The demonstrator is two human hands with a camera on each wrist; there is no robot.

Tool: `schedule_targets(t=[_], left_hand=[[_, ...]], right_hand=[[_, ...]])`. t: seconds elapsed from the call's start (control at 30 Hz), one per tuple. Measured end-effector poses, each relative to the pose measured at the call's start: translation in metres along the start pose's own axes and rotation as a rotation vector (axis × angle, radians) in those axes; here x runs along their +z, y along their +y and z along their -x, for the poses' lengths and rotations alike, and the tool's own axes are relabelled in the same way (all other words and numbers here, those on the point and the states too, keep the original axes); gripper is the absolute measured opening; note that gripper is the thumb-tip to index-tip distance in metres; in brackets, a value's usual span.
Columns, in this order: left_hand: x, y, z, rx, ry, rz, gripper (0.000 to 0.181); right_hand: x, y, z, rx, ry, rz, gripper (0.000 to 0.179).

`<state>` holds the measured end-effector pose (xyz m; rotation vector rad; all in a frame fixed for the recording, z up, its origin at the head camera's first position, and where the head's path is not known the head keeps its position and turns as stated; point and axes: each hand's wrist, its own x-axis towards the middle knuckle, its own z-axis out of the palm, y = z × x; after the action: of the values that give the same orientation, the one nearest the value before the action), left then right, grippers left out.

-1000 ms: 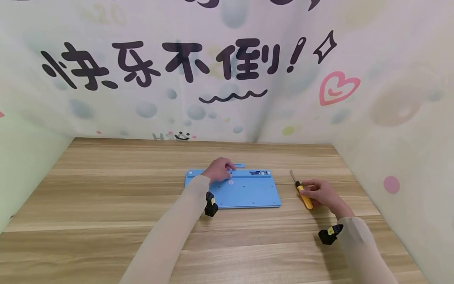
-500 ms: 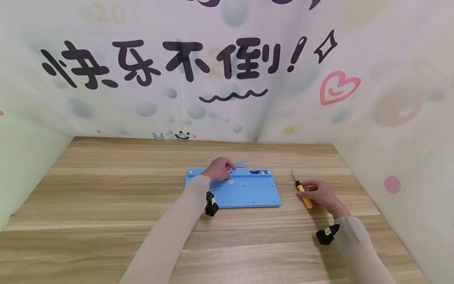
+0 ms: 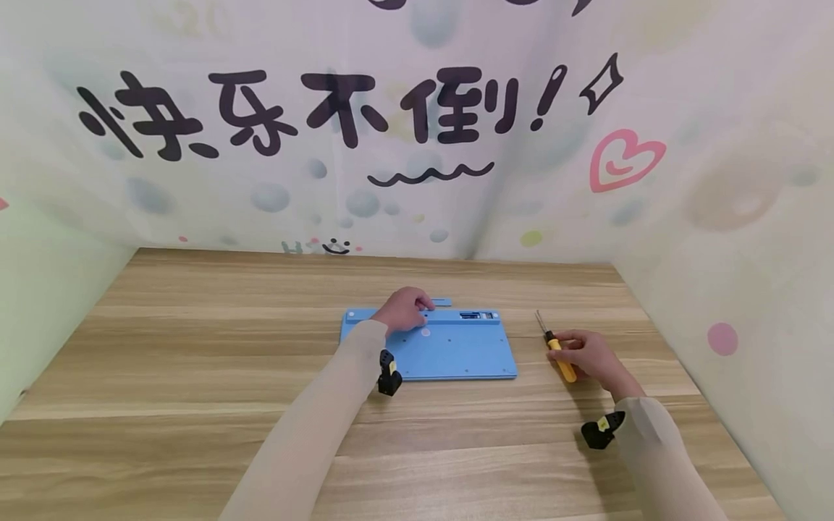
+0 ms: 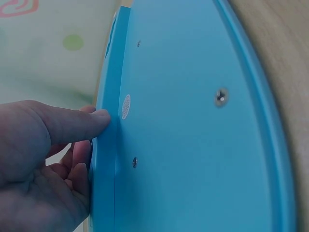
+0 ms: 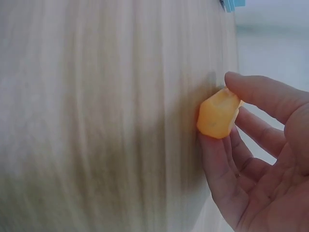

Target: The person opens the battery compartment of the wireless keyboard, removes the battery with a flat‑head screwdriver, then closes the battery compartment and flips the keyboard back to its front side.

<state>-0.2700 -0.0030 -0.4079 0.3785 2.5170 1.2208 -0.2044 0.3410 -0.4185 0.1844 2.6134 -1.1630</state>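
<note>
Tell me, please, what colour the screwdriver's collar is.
The collar is black, seen best in the head view.

One tabletop (image 3: 195,434) carries one flat blue device (image 3: 462,354), one small blue strip (image 3: 444,302) towards the far edge and one screwdriver (image 3: 566,372) towards the right edge. Hands: one left hand (image 3: 400,311), one right hand (image 3: 589,356). Wrist cameras (image 3: 389,376): two.

The head view is bright, with a soft shadow on the brown wooden table (image 3: 482,456) beside the cream right sleeve (image 3: 661,456). The right wrist view looks hazy; the left one curves the flat blue plastic board (image 4: 178,121).
</note>
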Motion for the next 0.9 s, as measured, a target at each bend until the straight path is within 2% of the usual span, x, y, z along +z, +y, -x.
schedule_targets(t=[0.23, 0.5, 0.9], left_hand=[[-0.002, 0.002, 0.001, -0.006, -0.007, 0.006, 0.023], [-0.001, 0.002, 0.001, -0.006, -0.002, 0.003, 0.024], [-0.001, 0.000, 0.001, -0.004, -0.002, 0.016, 0.024]], right_hand=[[-0.001, -0.001, -0.002, 0.011, 0.007, 0.027, 0.052], [-0.005, -0.009, 0.000, -0.033, -0.033, 0.038, 0.050], [-0.009, -0.023, 0.000, -0.082, -0.050, 0.067, 0.046]])
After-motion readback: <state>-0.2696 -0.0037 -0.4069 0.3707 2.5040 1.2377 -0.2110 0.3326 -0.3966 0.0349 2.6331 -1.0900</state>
